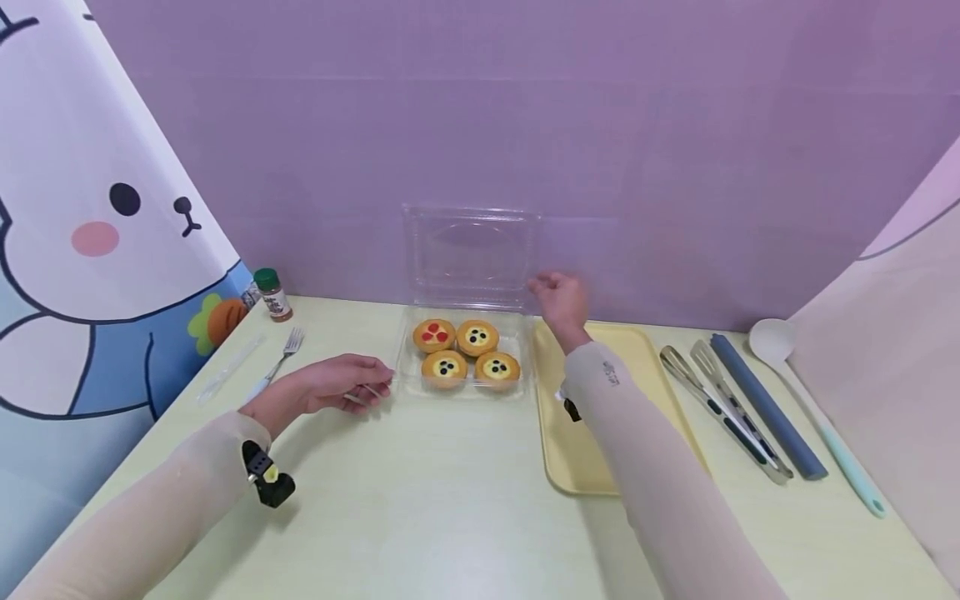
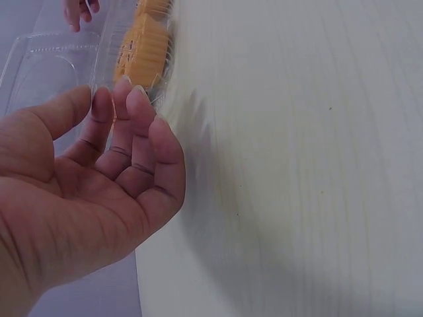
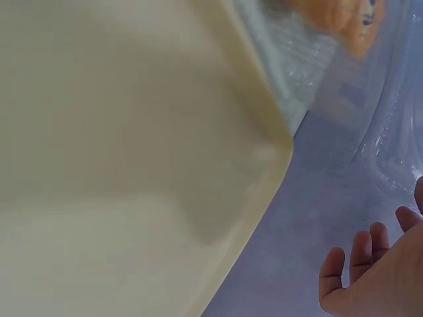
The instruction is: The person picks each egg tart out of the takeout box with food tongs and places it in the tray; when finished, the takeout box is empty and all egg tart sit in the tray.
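Note:
A clear plastic container (image 1: 463, 392) stands against the wall with its hinged lid (image 1: 472, 254) raised upright. Inside sit several egg tarts (image 1: 477, 337), one topped with red pieces and the others with dark berries. By the container's left front corner is my left hand (image 1: 341, 385), its fingers loosely bent and nothing visible in them; in the left wrist view the thumb and fingertips are apart. My right hand (image 1: 562, 304) hovers beside the lid's right edge with relaxed, slightly curled fingers. Whether its fingertips touch the lid cannot be told.
A yellow tray (image 1: 558, 450) lies under my right forearm. Right of it are metal tongs (image 1: 723, 412), a slotted utensil (image 1: 738, 400), a blue-grey rod (image 1: 768, 408) and a white ladle (image 1: 813, 408). At left stand a green-capped spice jar (image 1: 273, 296) and a fork (image 1: 288, 350).

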{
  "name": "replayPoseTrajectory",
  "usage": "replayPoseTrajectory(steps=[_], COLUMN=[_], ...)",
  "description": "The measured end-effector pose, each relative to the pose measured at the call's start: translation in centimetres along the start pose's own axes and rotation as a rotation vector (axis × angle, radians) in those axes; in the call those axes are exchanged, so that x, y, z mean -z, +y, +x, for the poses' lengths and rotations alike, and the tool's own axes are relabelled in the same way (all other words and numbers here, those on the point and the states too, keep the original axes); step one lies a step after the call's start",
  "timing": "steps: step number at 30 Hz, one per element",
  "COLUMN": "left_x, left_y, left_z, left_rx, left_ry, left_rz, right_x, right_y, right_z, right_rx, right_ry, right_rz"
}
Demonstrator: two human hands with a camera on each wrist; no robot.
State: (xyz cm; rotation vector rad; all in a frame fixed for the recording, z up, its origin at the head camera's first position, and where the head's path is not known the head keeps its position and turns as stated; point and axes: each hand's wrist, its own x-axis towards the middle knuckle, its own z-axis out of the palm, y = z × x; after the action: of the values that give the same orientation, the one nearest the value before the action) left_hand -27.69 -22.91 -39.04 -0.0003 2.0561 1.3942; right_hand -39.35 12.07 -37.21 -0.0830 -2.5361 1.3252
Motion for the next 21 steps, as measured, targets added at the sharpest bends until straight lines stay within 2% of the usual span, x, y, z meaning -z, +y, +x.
replayPoseTrajectory(steps=[21], left_x=[-0.22], left_y=[0.35], left_z=[-0.33], left_rx=[-0.010], left_ry=[0.003], left_rz=[0.020], right_x=[-0.52], right_y=[-0.48], right_z=[0.24], right_rx=[-0.093], right_ry=[0.055], right_rz=[-0.019])
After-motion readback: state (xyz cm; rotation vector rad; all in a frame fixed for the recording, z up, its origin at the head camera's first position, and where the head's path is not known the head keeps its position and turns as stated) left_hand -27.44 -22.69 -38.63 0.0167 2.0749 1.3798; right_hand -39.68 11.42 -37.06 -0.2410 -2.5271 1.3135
